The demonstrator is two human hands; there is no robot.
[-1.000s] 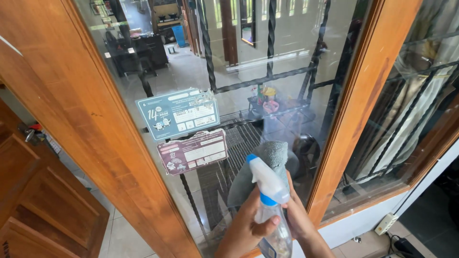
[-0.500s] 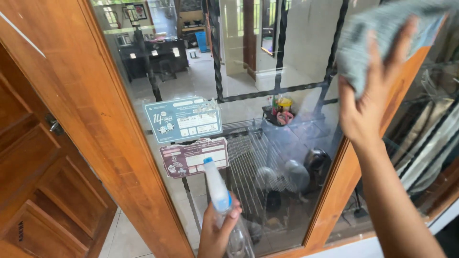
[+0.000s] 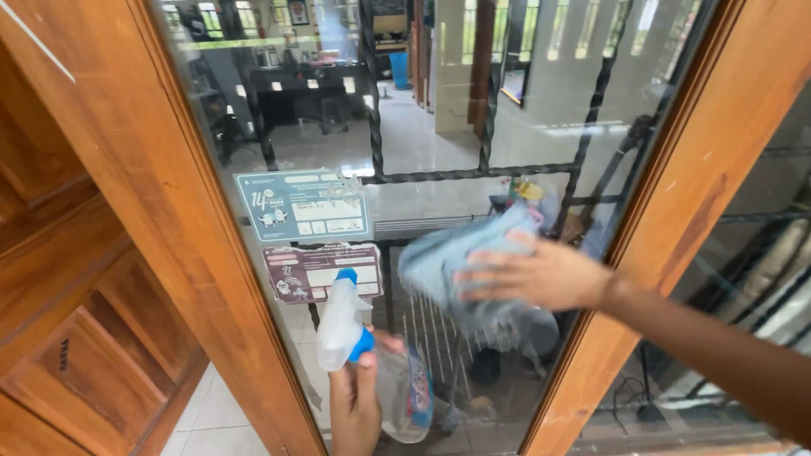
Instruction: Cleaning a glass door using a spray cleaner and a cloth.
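My right hand (image 3: 541, 274) presses a grey-blue cloth (image 3: 456, 266) flat against the glass pane (image 3: 439, 118) of a wooden-framed window, about mid-height. My left hand (image 3: 355, 405) at the bottom edge grips a clear spray bottle (image 3: 401, 393) with a white and blue trigger head (image 3: 342, 325), held upright close to the glass below two stickers. The bottle's lower part runs out of view.
A teal sticker (image 3: 302, 207) and a maroon sticker (image 3: 321, 272) are stuck on the glass left of the cloth. Black iron bars (image 3: 473, 173) run behind the pane. Brown wooden frame posts stand at left (image 3: 160, 219) and right (image 3: 676, 194); a panelled wooden door (image 3: 76, 321) is far left.
My right hand has swept the cloth down from the upper right of the pane to its middle. The spray bottle in my left hand has stayed low, shifting slightly.
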